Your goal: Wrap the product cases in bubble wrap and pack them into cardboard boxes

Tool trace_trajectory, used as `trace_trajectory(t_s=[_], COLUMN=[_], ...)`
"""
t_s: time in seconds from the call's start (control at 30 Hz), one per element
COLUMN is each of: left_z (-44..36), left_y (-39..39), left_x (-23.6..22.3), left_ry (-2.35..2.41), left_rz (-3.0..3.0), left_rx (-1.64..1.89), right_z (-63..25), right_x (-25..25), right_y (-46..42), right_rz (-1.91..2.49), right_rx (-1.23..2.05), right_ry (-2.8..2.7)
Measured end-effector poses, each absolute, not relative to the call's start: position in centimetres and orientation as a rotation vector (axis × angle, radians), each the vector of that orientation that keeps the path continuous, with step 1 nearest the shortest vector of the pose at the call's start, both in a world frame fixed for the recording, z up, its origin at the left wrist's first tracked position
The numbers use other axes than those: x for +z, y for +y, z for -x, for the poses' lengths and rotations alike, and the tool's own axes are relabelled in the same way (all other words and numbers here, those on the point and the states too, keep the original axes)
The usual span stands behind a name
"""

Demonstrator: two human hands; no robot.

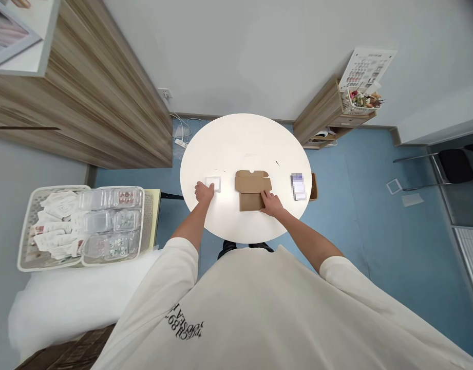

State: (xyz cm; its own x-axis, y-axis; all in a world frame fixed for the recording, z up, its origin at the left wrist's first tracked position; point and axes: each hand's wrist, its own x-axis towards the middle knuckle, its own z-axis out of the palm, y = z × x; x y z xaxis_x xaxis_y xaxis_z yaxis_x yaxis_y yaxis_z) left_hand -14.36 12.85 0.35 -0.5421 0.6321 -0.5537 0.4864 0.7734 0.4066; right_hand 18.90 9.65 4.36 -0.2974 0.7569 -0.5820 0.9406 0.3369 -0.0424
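Observation:
On the round white table, an unfolded brown cardboard box (252, 183) lies with its lid flap spread away from me. My right hand (272, 203) grips the right side wall of its tray, fingers over the edge. To the left, my left hand (204, 192) is at the near-left corner of a small, flat white square case (216, 183). The thumb lies on the case and the fingers curl at its left; their undersides are hidden. The case rests on the tabletop or very close to it.
A purple-and-white pack (298, 186), partly blurred, lies at the right of the table (246, 139). Beyond that edge a brown open box (314, 186) shows. White baskets (142, 226) with clear packs and slips stand left. A wooden cabinet (324, 110) is behind right.

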Motion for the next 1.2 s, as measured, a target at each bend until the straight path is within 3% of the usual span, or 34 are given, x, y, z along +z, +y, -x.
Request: trace_trajectory(t_s=[0.4, 0.67, 0.83, 1.2], left_z=[14.8, 11.5, 6.0, -2.0], left_y=[13.2, 12.6, 11.9, 10.0], left_x=[-0.4, 4.1, 6.0, 3.9], left_ry=[2.184, 1.983, 1.778, 1.509], left_rz=[-0.822, -1.37, -1.774, -2.125], left_rx=[0.226, 0.386, 0.071, -0.321], right_z=[-18.9, -19.2, -19.4, -20.0], right_x=[4.3, 4.2, 3.8, 3.2], right_y=[9.6, 9.5, 9.5, 9.4], right_rz=[-1.512, -1.532, -1.567, -1.612], right_rx=[-0.565, -0.591, -0.637, -0.735], right_ry=[2.13, 2.157, 2.173, 2.184])
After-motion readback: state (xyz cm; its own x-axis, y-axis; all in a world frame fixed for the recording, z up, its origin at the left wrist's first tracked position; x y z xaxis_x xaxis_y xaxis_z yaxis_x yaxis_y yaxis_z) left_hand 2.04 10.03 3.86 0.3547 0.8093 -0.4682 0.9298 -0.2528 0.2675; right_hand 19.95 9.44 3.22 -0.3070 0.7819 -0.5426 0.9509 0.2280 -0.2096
